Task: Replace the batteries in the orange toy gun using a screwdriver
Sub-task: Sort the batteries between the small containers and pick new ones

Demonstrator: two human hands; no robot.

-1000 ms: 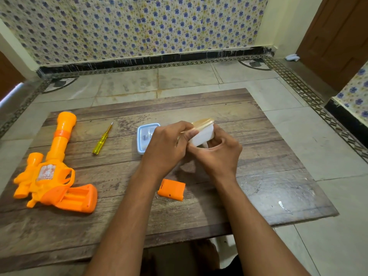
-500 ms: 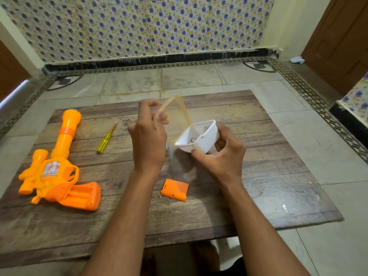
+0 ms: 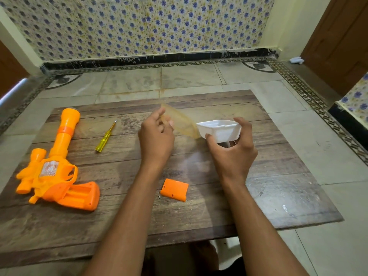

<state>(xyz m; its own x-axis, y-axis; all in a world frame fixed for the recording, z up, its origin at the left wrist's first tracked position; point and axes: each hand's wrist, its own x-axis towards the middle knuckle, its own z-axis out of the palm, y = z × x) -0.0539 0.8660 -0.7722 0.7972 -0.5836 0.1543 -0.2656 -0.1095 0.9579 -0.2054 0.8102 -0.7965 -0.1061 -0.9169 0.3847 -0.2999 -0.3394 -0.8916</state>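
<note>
The orange toy gun (image 3: 57,168) lies on the left of the wooden board (image 3: 268,196), its battery bay open in the grip. Its orange battery cover (image 3: 174,189) lies near the board's middle, a tiny screw (image 3: 159,197) beside it. A yellow screwdriver (image 3: 105,136) rests right of the gun's barrel. My right hand (image 3: 233,152) grips a small white plastic box (image 3: 219,130) above the board. My left hand (image 3: 156,139) pinches the box's translucent yellowish lid (image 3: 182,123), lifted and swung left. The box's inside is hidden.
The board lies on a tiled floor (image 3: 328,156) with a patterned border. A flower-patterned wall stands behind, a wooden door (image 3: 338,40) at the right. A small white object (image 3: 296,60) lies by the door.
The lid has come off the white box and swung left in my left hand. My right hand has carried the box rightward and levelled it. The blue-rimmed lid seen earlier is out of sight.
</note>
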